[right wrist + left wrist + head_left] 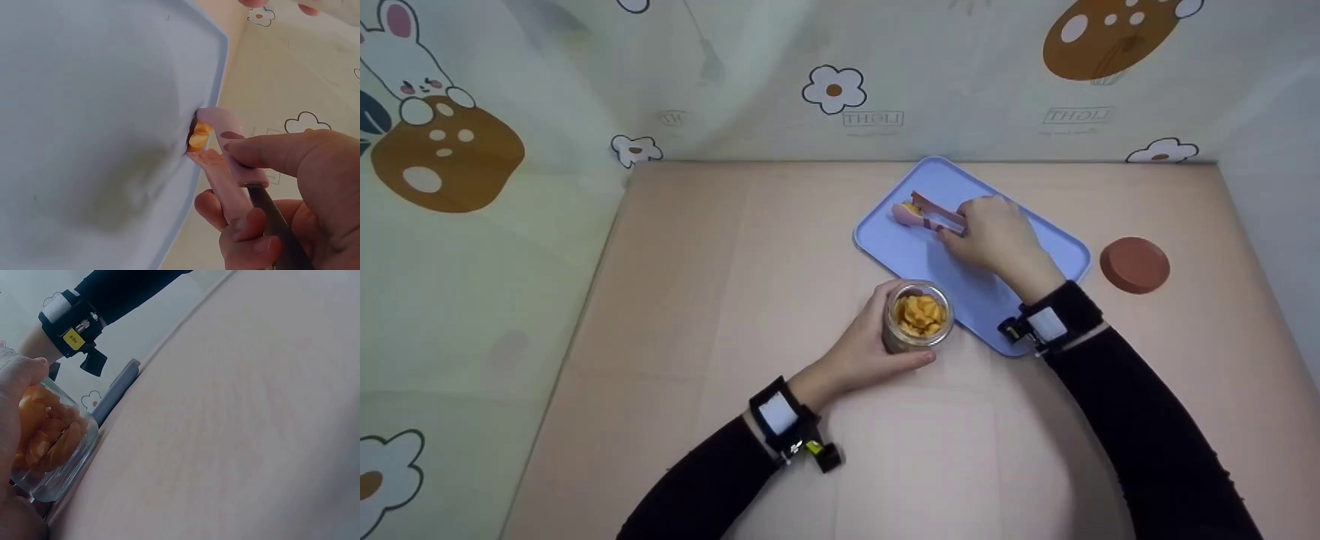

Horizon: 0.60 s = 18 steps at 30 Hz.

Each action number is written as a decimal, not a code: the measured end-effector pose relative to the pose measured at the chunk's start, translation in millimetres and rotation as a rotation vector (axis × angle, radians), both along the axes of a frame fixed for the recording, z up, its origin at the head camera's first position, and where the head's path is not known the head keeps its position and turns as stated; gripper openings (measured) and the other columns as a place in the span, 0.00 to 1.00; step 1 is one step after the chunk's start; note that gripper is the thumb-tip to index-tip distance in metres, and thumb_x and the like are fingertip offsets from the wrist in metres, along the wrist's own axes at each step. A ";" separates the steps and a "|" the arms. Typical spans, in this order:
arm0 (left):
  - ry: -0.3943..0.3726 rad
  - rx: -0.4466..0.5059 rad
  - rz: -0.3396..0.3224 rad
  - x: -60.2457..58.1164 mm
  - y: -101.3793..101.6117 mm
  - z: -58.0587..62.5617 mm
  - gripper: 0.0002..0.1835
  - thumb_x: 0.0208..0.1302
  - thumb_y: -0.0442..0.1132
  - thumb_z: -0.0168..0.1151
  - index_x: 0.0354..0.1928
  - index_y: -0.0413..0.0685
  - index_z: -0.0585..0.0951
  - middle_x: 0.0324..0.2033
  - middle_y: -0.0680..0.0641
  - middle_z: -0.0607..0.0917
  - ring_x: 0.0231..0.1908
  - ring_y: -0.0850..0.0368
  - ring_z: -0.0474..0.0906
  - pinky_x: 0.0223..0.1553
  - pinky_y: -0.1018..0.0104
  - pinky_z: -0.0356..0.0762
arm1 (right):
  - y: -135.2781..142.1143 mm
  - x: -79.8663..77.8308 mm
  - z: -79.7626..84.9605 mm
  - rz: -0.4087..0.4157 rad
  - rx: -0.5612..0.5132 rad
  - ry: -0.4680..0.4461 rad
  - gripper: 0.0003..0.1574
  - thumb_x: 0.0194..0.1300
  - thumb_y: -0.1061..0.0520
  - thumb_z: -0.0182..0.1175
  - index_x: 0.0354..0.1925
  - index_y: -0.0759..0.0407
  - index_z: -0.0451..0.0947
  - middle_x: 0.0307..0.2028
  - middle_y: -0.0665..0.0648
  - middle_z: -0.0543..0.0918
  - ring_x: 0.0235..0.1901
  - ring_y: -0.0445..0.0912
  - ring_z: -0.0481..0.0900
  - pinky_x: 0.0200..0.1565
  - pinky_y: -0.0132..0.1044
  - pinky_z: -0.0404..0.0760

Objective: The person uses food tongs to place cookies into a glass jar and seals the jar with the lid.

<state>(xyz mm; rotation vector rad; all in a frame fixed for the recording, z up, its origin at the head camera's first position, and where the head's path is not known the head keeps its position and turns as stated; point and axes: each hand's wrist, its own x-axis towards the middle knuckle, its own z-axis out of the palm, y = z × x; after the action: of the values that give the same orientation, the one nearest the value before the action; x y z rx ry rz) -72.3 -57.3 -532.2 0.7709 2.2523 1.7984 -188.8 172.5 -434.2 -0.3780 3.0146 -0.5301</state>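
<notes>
My left hand (855,360) grips a clear glass jar (898,342) that has no lid on. Curled orange-yellow snack pieces (921,315) fill it; through the glass they also show in the left wrist view. Over the far left part of a blue tray (937,259), my right hand (1001,238) holds pink tongs (230,185) with a dark metal band. Between the tong tips sits one yellow piece (199,138), close to the tray surface. Whether it touches the tray I cannot tell.
A round reddish-brown lid (1135,265) lies on the table right of the tray. The tray sits at an angle, its near corner beneath my right wrist. Patterned sheeting (750,82) borders the table (697,300) at the back and sides.
</notes>
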 end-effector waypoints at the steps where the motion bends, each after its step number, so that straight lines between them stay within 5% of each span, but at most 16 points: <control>1: 0.000 0.001 0.000 0.1 0.0 0.2 0.52 0.61 0.49 0.84 0.81 0.55 0.60 0.76 0.51 0.71 0.76 0.56 0.68 0.80 0.53 0.61 | 0.6 0.3 -0.7 0.001 -0.003 0.003 0.25 0.74 0.45 0.69 0.40 0.68 0.87 0.28 0.60 0.82 0.27 0.53 0.76 0.28 0.44 0.72; 18: 0.000 -0.004 0.002 0.6 0.4 0.1 0.53 0.61 0.49 0.84 0.80 0.56 0.60 0.76 0.52 0.71 0.75 0.59 0.68 0.80 0.55 0.63 | 12.7 8.1 5.5 0.025 -0.048 0.014 0.22 0.75 0.47 0.68 0.41 0.68 0.87 0.26 0.60 0.80 0.27 0.53 0.75 0.29 0.44 0.68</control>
<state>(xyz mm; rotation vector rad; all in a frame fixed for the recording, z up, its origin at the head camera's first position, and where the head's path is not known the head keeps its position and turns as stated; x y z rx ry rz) -71.7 -56.9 -532.1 0.7678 2.2575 1.7939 -180.7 185.2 -428.7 -0.4225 3.0106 -0.6015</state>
